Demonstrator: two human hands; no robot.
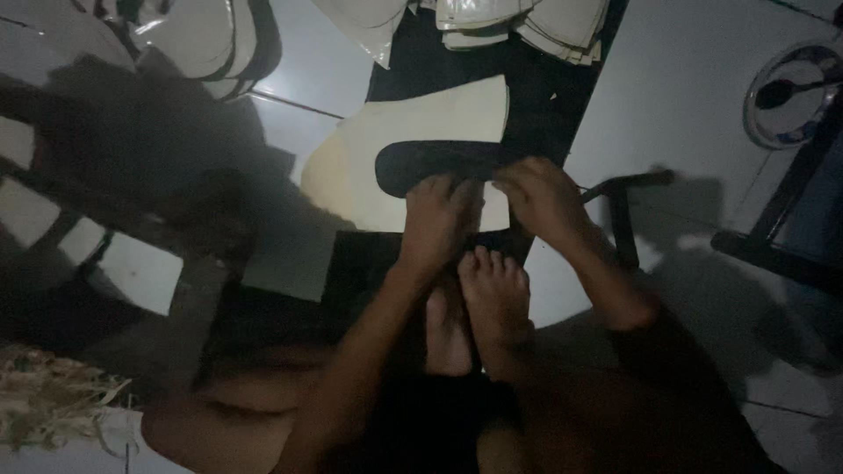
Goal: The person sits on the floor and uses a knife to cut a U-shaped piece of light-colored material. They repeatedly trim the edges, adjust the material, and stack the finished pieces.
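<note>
Both hands (487, 206) on black sole (435, 164), lengthwise left-right, toe leftward

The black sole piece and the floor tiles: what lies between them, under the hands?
In the head view, a cream sheet lies between the black sole piece and the floor tiles; both hands press on the sole.

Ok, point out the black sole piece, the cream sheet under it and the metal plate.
black sole piece (421, 164): head view, its left half.
cream sheet (439, 114): head view, upper part.
metal plate (795, 96): head view, its rim.
</note>
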